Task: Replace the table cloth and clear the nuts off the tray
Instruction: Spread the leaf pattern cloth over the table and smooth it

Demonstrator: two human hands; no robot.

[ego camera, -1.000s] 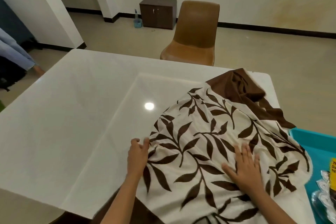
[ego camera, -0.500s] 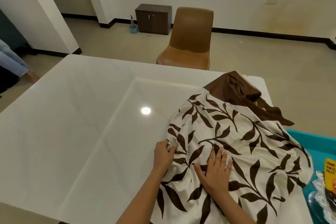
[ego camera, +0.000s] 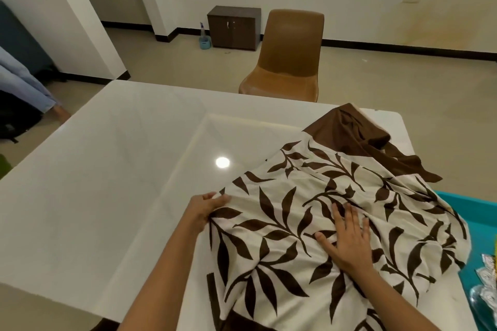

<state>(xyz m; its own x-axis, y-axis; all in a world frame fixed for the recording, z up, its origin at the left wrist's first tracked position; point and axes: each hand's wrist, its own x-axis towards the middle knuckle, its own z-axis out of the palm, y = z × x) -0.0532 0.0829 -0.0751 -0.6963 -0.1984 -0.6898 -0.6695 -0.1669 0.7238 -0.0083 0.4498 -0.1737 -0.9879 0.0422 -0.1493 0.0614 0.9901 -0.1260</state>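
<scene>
A cream table cloth (ego camera: 309, 225) with brown leaf print and a brown border lies bunched on the right half of the glossy white table (ego camera: 107, 182). My left hand (ego camera: 205, 208) grips the cloth's left edge, fingers curled under the fabric. Flat on top of the cloth rests my right hand (ego camera: 347, 239), fingers spread. At the far right edge a teal tray (ego camera: 476, 204) shows, partly covered by the cloth, with clear wrapped packets (ego camera: 486, 274) on it.
A brown chair (ego camera: 287, 56) stands behind the table's far edge. Against the back wall sit a small dark cabinet (ego camera: 234, 26) and a spray bottle (ego camera: 203, 40). A person's leg and foot (ego camera: 57, 110) show at the far left.
The cloth has been gathered toward the right. My left hand shifted right with the cloth's edge and my right hand slid left, then right again on top. The view has tilted.
</scene>
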